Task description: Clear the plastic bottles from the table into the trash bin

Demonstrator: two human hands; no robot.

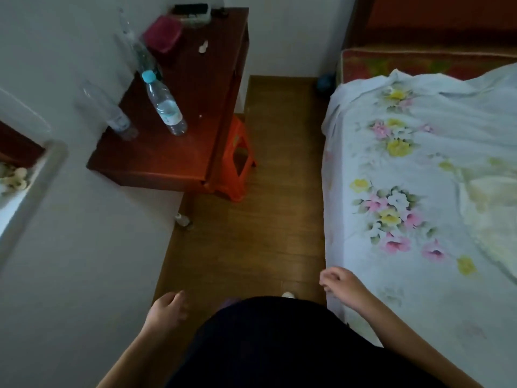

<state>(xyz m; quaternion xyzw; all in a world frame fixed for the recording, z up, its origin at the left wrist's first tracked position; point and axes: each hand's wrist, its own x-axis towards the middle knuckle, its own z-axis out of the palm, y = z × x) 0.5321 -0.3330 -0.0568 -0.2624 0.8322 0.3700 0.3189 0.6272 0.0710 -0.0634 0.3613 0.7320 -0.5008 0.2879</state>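
Window ledge: a pale ledge (30, 189) is showing at the far left edge, with small blurred pale things lying on it.
Wall: a white wall (70, 261) is running along the left side of the room.
Table: a reddish wooden table (156, 163) is standing against that wall.
Clear bottle: a plastic bottle (112, 113) is standing at the table's left edge, beside the wall, blurred.
Blue-capped bottle: a bottle (165, 105) with a light blue cap is standing just to the right of it, on the near half of the tabletop.
Back bottle: a third bottle (134, 49) is standing further back along the wall, too blurred to make out well.
Pink box: a dark pink box (163, 35) is sitting near the table's far end.
Stool: an orange plastic stool (237, 161) is standing tucked at the table's right side.
Floor: brown floorboards (265, 233) are running between table and bed.
Left hand: the left hand (167, 309) is hanging low above the floor, fingers loosely curled, holding nothing.
Right hand: the right hand (340, 284) is hanging by the bed's edge, fingers loosely bent, holding nothing.
Bed: a bed (419, 177) with a flowered sheet is filling the right side.
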